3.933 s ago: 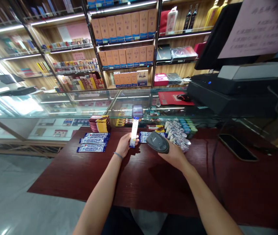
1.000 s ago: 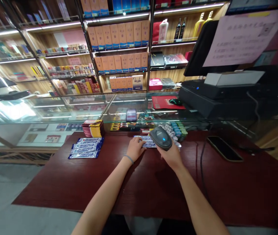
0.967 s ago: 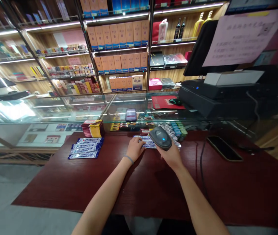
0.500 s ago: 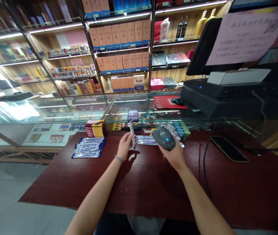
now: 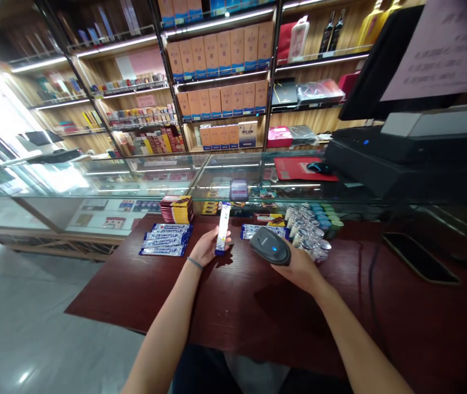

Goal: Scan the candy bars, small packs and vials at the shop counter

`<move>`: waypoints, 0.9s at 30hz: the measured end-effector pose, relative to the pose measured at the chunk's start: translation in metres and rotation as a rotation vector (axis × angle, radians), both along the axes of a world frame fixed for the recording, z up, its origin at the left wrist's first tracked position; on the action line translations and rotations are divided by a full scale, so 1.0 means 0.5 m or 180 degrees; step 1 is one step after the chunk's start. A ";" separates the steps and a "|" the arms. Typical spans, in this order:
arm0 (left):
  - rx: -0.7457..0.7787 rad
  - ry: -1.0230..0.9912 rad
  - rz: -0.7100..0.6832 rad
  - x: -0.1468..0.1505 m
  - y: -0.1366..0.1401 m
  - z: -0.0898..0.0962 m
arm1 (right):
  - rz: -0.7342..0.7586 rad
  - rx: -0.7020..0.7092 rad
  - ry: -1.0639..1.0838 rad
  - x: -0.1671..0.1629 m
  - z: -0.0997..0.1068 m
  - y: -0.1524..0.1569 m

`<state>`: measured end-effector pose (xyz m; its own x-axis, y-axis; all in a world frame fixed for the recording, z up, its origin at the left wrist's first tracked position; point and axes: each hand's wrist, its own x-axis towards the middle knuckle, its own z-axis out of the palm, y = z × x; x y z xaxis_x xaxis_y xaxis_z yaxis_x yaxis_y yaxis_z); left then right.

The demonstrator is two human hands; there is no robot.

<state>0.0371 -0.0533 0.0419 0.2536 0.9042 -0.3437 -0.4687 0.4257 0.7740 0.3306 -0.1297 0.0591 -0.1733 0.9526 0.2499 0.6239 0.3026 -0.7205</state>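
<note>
My left hand is closed on a slim stick packet, held upright with its white printed face toward me and dark blue ends showing. In my right hand is a dark grey barcode scanner with a small blue light on top, its head pointing left toward the packet. The two are a short way apart. Several blue-and-silver stick packets lie in a pile left of my left hand. More such packets lie behind the scanner, partly hidden by it.
A stack of dark red and yellow boxes stands at the table's back left. Several clear, silver-lidded small jars stand right of the scanner. A phone and a cable lie farther right. Behind runs a glass display counter; a monitor stands at right.
The packet in my left hand has turned from edge-on to its broad white face. The scanner has moved left, nearer the packet. The view has swung left.
</note>
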 end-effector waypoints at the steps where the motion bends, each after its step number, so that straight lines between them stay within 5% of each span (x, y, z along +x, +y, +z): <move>1: 0.0005 0.0027 0.0010 -0.001 0.001 -0.001 | -0.0019 -0.0010 -0.0053 0.001 -0.001 0.001; 10: 0.0100 -0.0066 0.0072 0.013 -0.003 -0.005 | -0.0178 -0.0245 -0.0091 -0.008 0.015 -0.006; 16: 0.0567 0.0202 0.0747 0.026 0.002 0.024 | -0.0418 -0.0138 0.0035 -0.001 -0.004 0.005; 22: 0.2377 0.2283 0.1463 -0.082 -0.023 0.060 | -0.0573 -0.0020 -0.0066 0.001 -0.019 0.010; 27: 0.3298 0.4441 0.1175 -0.250 -0.098 0.037 | -0.0539 0.0100 -0.0171 0.011 -0.042 0.021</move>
